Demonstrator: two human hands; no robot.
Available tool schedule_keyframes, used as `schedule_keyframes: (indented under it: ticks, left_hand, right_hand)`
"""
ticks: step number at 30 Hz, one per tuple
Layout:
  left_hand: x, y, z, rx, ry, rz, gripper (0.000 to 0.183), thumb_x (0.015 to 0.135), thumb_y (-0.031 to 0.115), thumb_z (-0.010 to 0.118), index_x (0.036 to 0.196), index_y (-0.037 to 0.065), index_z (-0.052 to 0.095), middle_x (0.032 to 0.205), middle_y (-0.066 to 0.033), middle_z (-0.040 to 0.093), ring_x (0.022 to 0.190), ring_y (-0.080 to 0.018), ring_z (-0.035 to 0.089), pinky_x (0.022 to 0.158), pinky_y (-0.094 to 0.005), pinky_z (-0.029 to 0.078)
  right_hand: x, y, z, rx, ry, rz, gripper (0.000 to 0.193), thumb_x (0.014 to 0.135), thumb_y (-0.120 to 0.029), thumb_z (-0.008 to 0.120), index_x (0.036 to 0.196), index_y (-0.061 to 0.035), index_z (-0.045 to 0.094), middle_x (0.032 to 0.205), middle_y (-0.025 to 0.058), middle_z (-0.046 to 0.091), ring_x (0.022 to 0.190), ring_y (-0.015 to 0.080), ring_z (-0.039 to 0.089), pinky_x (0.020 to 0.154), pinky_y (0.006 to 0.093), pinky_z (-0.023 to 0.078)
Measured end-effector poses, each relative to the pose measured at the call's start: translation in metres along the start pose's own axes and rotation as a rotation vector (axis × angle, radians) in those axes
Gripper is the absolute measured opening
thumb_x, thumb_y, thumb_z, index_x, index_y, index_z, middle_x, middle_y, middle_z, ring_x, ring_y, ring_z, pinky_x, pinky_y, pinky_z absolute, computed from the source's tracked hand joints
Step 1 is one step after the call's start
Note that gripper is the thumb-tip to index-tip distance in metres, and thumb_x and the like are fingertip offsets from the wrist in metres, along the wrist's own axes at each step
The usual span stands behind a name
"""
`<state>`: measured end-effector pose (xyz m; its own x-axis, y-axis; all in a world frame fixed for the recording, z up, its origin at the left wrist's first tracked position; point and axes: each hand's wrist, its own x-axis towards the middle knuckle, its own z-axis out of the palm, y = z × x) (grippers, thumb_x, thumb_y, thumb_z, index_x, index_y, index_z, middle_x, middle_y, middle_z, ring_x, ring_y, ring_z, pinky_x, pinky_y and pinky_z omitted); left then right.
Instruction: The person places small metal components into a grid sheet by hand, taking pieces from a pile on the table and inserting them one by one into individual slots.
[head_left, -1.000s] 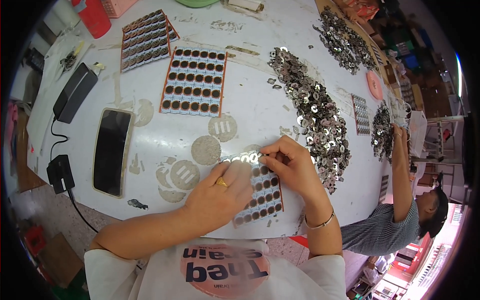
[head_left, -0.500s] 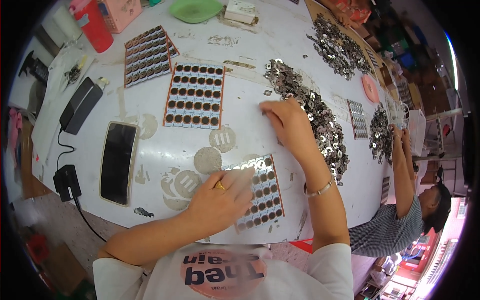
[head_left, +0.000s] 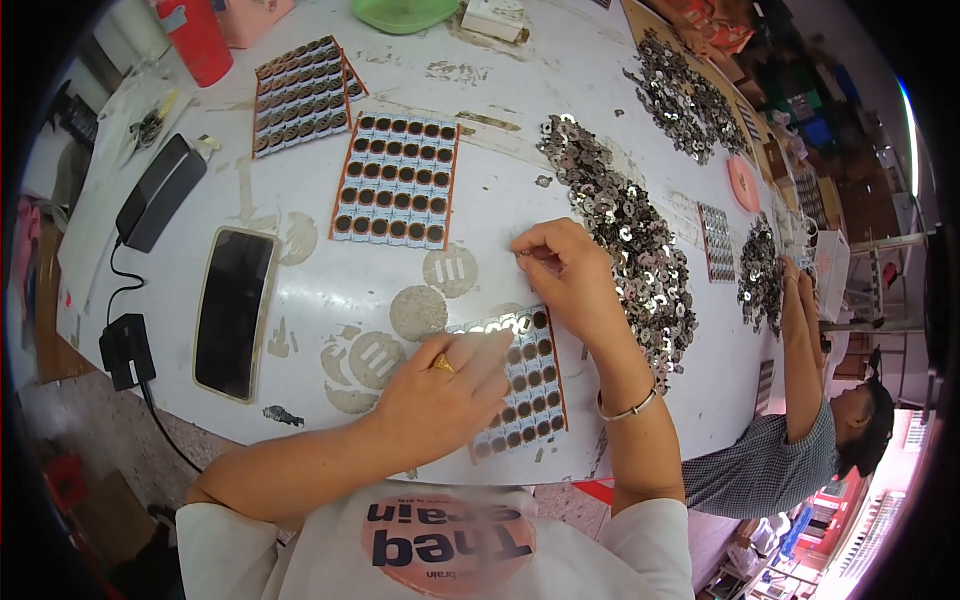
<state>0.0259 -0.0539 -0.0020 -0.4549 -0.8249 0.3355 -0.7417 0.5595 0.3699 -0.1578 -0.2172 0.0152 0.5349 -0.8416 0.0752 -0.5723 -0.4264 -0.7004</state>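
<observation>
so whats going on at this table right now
A person sits at a white table. Their left hand presses flat on a sheet of dark round pads, while the right hand pinches something tiny beside a long heap of small metal rings. A filled sheet lies further back.

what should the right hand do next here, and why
Probably carry its pinched piece back to the sheet of round pads. The right hand is by the pile of metal washers, fingers closed, while the left hand lies flat on that sheet.
</observation>
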Motion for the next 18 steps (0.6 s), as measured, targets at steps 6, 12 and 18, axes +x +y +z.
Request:
schedule_keyframes:
  ticks: [6, 12, 18]
  left_hand:
    - [0.000, 0.000, 0.000, -0.003, 0.009, -0.005, 0.032, 0.087, 0.033, 0.077, 0.102, 0.007, 0.067, 0.148, -0.0126, 0.058, 0.125, -0.0258, 0.056, 0.107, -0.0429, 0.044]
    - [-0.001, 0.001, 0.000, 0.016, -0.018, -0.010, 0.037, 0.086, 0.033, 0.078, 0.109, 0.006, 0.069, 0.148, -0.0114, 0.058, 0.125, -0.0259, 0.056, 0.107, -0.0429, 0.044]
    - [0.000, 0.001, 0.003, 0.014, -0.024, 0.000, 0.040, 0.086, 0.033, 0.078, 0.114, 0.006, 0.069, 0.147, -0.0117, 0.058, 0.126, -0.0255, 0.055, 0.107, -0.0438, 0.044]
  right_hand:
    - [-0.022, -0.001, -0.007, 0.211, 0.060, -0.066, 0.027, 0.093, 0.002, 0.071, 0.119, -0.0034, 0.069, 0.098, 0.0049, 0.067, 0.089, 0.0189, 0.065, 0.084, 0.0302, 0.056]
    - [-0.044, -0.004, -0.048, 0.486, -0.293, 0.332, 0.031, 0.097, 0.006, 0.059, 0.125, -0.0052, 0.067, 0.105, -0.0010, 0.061, 0.091, 0.0100, 0.058, 0.082, 0.0253, 0.050]
    - [-0.044, -0.005, -0.052, 0.041, -0.408, 0.000, 0.031, 0.094, 0.007, 0.062, 0.123, -0.0037, 0.067, 0.101, 0.0082, 0.065, 0.089, 0.0197, 0.064, 0.081, 0.0317, 0.053]
